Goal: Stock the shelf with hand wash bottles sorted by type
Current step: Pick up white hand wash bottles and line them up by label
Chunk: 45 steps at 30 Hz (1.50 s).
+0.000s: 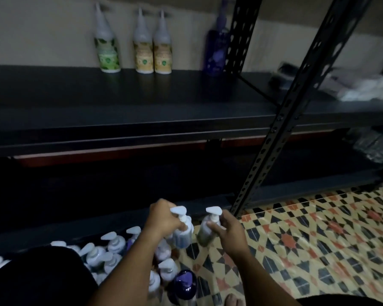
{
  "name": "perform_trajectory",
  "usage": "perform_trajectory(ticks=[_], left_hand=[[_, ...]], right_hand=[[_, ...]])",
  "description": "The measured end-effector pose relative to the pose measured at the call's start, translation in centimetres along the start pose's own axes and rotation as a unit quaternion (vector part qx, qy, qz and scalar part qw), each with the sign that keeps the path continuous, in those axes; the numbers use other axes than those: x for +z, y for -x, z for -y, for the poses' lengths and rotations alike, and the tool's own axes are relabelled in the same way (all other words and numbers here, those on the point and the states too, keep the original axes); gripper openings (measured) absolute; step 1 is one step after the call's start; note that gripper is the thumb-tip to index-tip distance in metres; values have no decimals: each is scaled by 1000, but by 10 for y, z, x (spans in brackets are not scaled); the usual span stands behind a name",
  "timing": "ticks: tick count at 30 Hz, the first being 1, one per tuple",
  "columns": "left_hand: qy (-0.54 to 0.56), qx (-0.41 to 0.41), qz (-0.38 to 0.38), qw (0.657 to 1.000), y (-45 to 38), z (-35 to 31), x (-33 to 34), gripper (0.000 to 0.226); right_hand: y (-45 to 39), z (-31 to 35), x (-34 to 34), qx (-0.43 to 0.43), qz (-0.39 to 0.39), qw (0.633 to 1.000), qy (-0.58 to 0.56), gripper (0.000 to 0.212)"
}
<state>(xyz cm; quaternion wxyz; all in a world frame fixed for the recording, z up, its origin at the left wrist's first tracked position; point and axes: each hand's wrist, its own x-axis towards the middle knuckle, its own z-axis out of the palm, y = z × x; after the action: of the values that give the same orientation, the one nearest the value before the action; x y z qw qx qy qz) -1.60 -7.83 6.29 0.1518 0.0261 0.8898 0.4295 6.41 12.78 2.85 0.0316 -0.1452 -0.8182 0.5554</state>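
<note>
Two pump bottles are held above the patterned floor tiles (318, 239), one in each hand. The left hand (164, 219) is closed around the neck of a pale bottle (182, 236), its fingers curled under the white pump head. The right hand (229, 230) grips a darker, greenish bottle (206, 234) at the shoulder, with the thumb across the front and the fingers wrapped behind. The two bottles hang just beside each other without visibly touching.

Four bottles are counted on the dark shelf (119, 102), all upright against the back wall: one green-labelled bottle (107, 53), two yellow-labelled bottles (153, 55) standing side by side and touching, and one purple bottle (216, 54) next to the perforated black upright (296, 111), apart from the rest.

A cluster of unsorted pump bottles (111, 250) stands on the floor at lower left; an exact count cannot be made owing to blur and overlap. A dark purple bottle top (185, 283) is seen nearest the camera.
</note>
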Motion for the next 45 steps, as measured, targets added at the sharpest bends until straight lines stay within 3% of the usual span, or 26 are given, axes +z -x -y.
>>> perform_trajectory(ticks=[4, 11, 15, 18, 21, 25, 31, 37, 42, 45], left_hand=[[103, 15, -25, 994, 20, -31, -46, 25], [225, 68, -38, 971, 51, -79, -113, 33], [235, 117, -78, 962, 74, -96, -138, 26], [242, 166, -76, 953, 85, -98, -148, 13], [253, 184, -101, 944, 91, -92, -147, 24], [240, 177, -159, 941, 95, -78, -135, 28], [185, 189, -183, 947, 99, -71, -132, 35], [114, 180, -231, 949, 102, -71, -133, 40], [60, 146, -205, 966, 100, -69, -136, 59], [1, 133, -179, 975, 98, -62, -138, 69]], right_hand=[[8, 48, -10, -72, -17, 997, -12, 40], [19, 143, -24, -128, -53, 990, -33, 16], [31, 194, -30, -145, -54, 987, -43, 28], [43, 220, -29, -150, -31, 985, -82, 24], [54, 235, -21, -159, -1, 978, -134, 25], [63, 235, -3, -160, 12, 973, -165, 28], [59, 221, 21, -163, -31, 978, -128, 23], [57, 219, 33, -148, -52, 984, -87, 37], [60, 221, 31, -125, -45, 989, -57, 40], [57, 217, 29, -99, -37, 994, 5, 53]])
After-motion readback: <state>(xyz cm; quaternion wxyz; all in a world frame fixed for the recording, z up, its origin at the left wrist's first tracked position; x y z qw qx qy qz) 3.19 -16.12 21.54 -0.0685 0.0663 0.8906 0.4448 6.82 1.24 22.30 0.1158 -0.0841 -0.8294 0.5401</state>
